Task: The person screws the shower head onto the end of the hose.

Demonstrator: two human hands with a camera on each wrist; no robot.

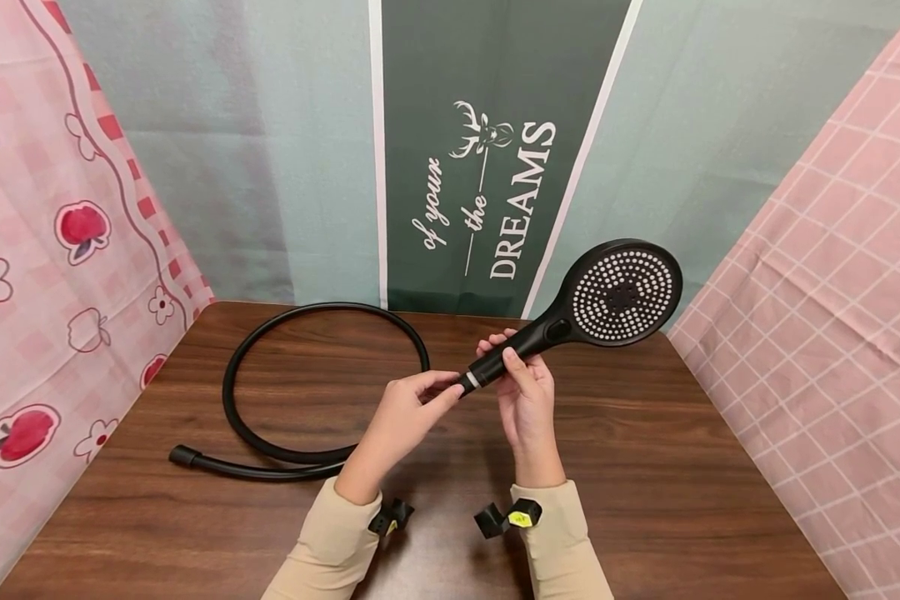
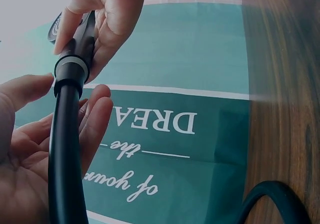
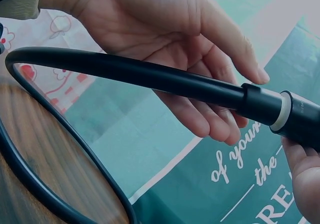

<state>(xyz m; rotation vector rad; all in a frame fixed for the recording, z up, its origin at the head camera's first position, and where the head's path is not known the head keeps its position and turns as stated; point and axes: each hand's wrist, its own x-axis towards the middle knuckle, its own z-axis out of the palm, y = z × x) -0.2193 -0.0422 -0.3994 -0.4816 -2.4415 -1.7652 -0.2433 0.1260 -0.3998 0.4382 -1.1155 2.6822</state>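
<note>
My right hand (image 1: 527, 400) grips the handle of a black shower head (image 1: 570, 321), thumb on top. The head's round face of pale nozzles points up and toward me, tilted to the upper right. At the handle's lower end, a black shower hose (image 1: 229, 396) meets it, with a white ring (image 3: 283, 112) showing at the joint. The thumb and fingers of my left hand (image 1: 408, 412) loosely pinch the hose's end fitting (image 3: 260, 104). In the left wrist view, the thumb touches one side of this fitting (image 2: 69, 77) while the fingers lie along the other.
The hose loops over the brown wooden table (image 1: 667, 483) on the left, its free end (image 1: 185, 456) lying near the left side. A green curtain (image 1: 300, 150) with lettering hangs behind. Pink patterned cloths stand at the left (image 1: 30, 333) and right (image 1: 832, 333).
</note>
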